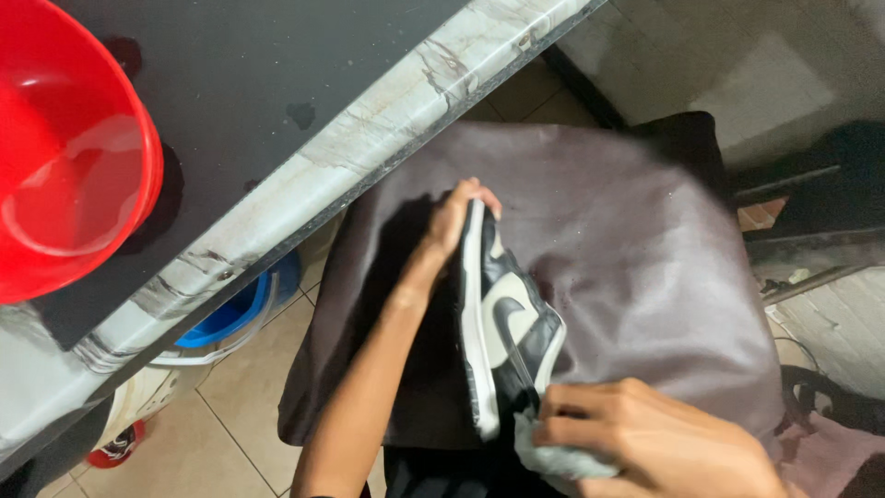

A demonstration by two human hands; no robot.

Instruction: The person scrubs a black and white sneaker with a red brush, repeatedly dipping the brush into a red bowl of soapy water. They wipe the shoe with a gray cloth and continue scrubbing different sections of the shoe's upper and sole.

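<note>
Your left hand point(454, 219) is clamped on the heel of the black-and-white sneaker point(502, 323) over the dark lap cloth point(645, 249); keep that hold firm while your right hand point(659, 438), closed on the white rag point(553, 454), wipes the toe.

Shoe point(502, 323) lies on its side on cloth point(636, 249), mid-frame. Left hand point(452, 221) at its far end, right hand point(645, 443) w/ rag point(553, 458) at near end. Tabletop point(304, 74) to the left, basin point(64, 148) on it; bucket point(235, 314) on floor below tabletop edge.
</note>
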